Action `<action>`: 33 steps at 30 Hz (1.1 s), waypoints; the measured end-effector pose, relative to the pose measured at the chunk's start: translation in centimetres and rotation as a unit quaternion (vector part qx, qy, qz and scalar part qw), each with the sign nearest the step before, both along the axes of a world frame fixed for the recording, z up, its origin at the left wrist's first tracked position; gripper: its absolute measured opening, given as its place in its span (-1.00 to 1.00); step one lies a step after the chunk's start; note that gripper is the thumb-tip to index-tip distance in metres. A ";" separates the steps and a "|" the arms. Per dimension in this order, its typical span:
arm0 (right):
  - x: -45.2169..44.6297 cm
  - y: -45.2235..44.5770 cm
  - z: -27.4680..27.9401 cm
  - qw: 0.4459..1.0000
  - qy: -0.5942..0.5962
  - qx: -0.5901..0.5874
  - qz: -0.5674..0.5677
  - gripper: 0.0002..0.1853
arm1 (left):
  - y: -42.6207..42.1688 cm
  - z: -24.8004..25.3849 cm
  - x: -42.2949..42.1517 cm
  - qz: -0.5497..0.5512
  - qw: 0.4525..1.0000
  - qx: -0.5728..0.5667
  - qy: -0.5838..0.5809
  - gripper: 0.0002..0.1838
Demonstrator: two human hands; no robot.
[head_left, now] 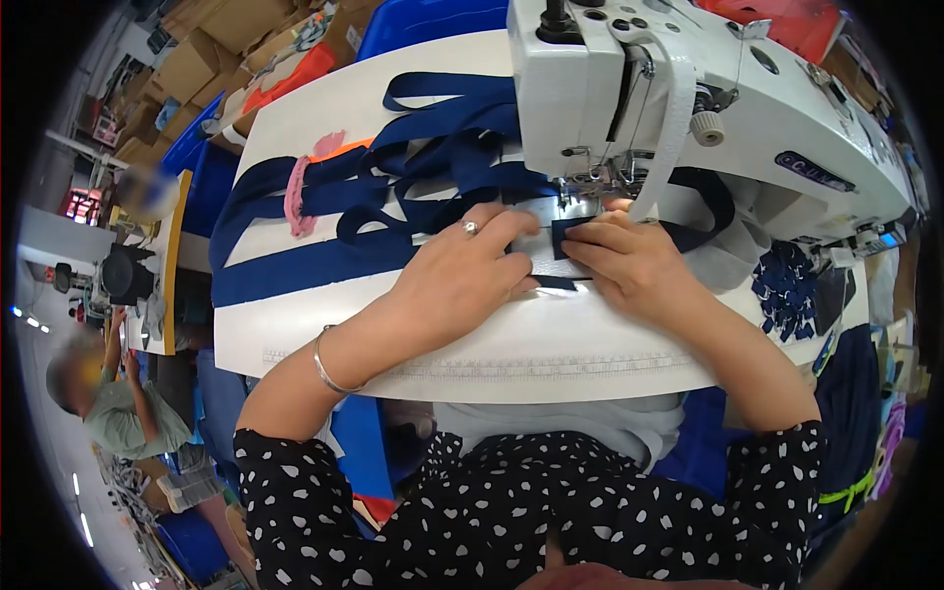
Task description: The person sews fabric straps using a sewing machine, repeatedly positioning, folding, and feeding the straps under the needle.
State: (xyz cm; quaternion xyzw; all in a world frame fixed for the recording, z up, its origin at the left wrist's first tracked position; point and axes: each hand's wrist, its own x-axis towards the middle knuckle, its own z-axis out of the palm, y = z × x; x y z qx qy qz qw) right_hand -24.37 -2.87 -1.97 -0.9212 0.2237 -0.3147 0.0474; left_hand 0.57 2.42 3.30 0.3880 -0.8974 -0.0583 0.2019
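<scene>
My right hand (629,251) is just in front of the sewing machine's presser foot (575,189), fingers closed on the short end of a navy fabric strap (562,239). To its left, my left hand (462,265) has curled fingers, with the index slightly blurred. A navy band (324,272) runs under that hand, and a narrow dark end shows beyond its thumb. Between the hands lies the shiny metal plate (536,246) of the machine bed. The white sewing machine (708,118) rises behind both hands.
Loops of navy strap (433,147) and a pink strip (298,197) lie on the left of the white table (472,379). A pile of small navy pieces (787,290) sits at the right. Blue bins (206,187) stand beyond the table, and another person (128,403) works at far left.
</scene>
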 end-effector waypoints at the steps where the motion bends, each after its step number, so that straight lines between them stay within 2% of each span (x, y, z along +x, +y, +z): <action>1: 0.0 0.0 0.0 1.000 -0.007 -0.010 0.002 -0.69 | -0.5 0.1 -0.3 -0.002 1.000 0.017 0.010 -0.81; 2: 0.2 0.2 0.2 1.000 -0.006 -0.010 -0.002 -0.69 | -1.1 -0.3 -0.3 -0.005 1.000 0.017 0.011 -0.81; 4: 0.4 0.6 0.7 0.997 0.017 0.054 -0.054 -0.62 | -2.7 -1.2 -0.3 0.037 0.984 0.158 0.073 -0.80; 6: 0.2 0.2 0.1 0.999 0.020 0.023 -0.044 -0.59 | -3.9 -1.0 0.0 0.004 0.984 0.167 0.067 -0.79; 10: 0.2 -0.4 -0.7 0.999 0.004 -0.033 -0.018 -0.57 | -4.7 -1.0 -0.5 0.020 0.977 0.196 0.087 -0.80; 11: 0.2 -0.4 -0.5 0.999 0.004 -0.032 -0.021 -0.57 | -4.6 -0.8 -0.7 0.041 0.959 0.253 0.119 -0.77; 12: 0.1 -0.3 0.0 0.998 0.012 -0.048 -0.025 -0.60 | -4.5 -0.7 -0.9 0.063 0.937 0.309 0.150 -0.74; 16: 0.3 -0.3 -0.3 0.997 -0.004 -0.065 -0.036 -0.70 | -4.2 -1.7 -1.1 0.078 0.933 0.314 0.159 -0.65; 18: 0.5 -0.3 -0.1 0.997 -0.011 -0.072 -0.036 -0.74 | -3.9 -2.5 -1.1 0.022 0.995 0.082 0.061 -0.66; 19: 0.6 -0.3 -0.1 0.996 -0.017 -0.080 -0.036 -0.77 | -3.5 -2.4 -1.3 0.021 0.995 0.082 0.061 -0.66; 21: 0.7 -0.4 -0.2 0.996 -0.031 -0.077 -0.035 -0.80 | -2.8 -1.9 -1.8 -0.022 0.995 -0.100 0.006 -0.75; 24: 0.8 -0.4 -0.4 0.996 -0.045 -0.071 -0.035 -0.83 | -2.4 -2.7 -1.8 -0.020 0.994 -0.112 0.000 -0.77; 26: 0.9 -0.4 -0.4 0.996 -0.045 -0.068 -0.037 -0.84 | -2.4 -3.5 -1.7 -0.014 0.992 -0.122 0.030 -0.81; 28: 0.9 -0.3 -0.1 0.996 -0.070 -0.051 -0.034 -0.84 | -2.1 -3.7 -1.7 0.013 0.993 -0.073 0.092 -0.82; 33: 0.6 -0.3 -0.2 0.997 -0.054 -0.050 -0.028 -0.82 | -2.5 -3.4 -1.6 -0.013 0.988 -0.073 0.137 -0.76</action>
